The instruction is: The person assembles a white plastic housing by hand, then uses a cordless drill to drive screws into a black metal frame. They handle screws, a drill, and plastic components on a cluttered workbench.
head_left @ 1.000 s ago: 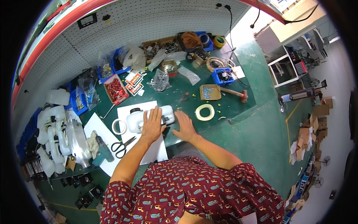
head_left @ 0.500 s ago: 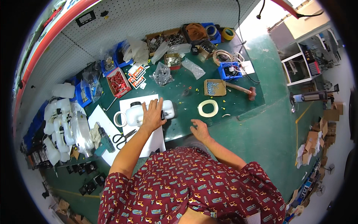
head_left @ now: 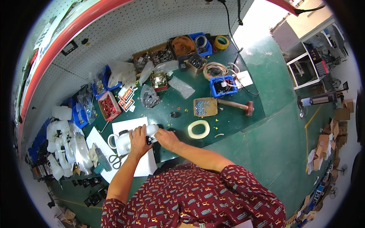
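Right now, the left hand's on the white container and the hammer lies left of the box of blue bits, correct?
No: the head view shows the hammer to the right of that box. The left hand is on the white container.

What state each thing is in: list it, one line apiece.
White container: capped, under the left hand
Right hand: at the container's right end
Scissors: lying flat, blade opening unclear
Cardboard tray: open, holding blue pieces
Box of red pieces: open
Rightmost blue bin: open, holding dark items
Hammer: lying down
Cream tape roll: lying flat
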{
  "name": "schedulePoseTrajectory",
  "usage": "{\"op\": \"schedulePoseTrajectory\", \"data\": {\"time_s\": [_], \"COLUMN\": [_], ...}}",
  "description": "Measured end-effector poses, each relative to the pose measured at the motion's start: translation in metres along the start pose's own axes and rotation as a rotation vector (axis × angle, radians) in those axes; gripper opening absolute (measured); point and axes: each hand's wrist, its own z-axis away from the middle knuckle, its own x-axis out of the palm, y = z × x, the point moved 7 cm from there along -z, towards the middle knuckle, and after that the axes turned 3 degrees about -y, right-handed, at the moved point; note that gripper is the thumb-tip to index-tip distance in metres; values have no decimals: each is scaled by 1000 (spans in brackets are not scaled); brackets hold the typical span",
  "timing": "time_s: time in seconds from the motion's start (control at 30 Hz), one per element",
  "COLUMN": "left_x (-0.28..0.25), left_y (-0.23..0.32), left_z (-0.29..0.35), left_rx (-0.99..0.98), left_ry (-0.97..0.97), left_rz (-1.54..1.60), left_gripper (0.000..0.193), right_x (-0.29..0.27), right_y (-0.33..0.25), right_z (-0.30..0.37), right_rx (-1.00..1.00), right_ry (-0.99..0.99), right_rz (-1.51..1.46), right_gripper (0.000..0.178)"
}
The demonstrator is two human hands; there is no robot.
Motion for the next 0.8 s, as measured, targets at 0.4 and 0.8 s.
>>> {"op": "schedulePoseTrajectory", "data": {"time_s": [0.4, 0.8], "left_x": [-4, -4], "left_y": [9, 7], "left_z": [1, 0], "left_rx": [-43, -102], "left_ry": [-6, 26], "left_rz": [-82, -58], "left_gripper": [121, 109], "right_x": [14, -64], "right_y": [8, 108], "right_z": [-8, 125], "right_rx": [174, 494], "right_ry": [-226, 207], "right_rz": [-164, -436], "right_gripper": [28, 18]}}
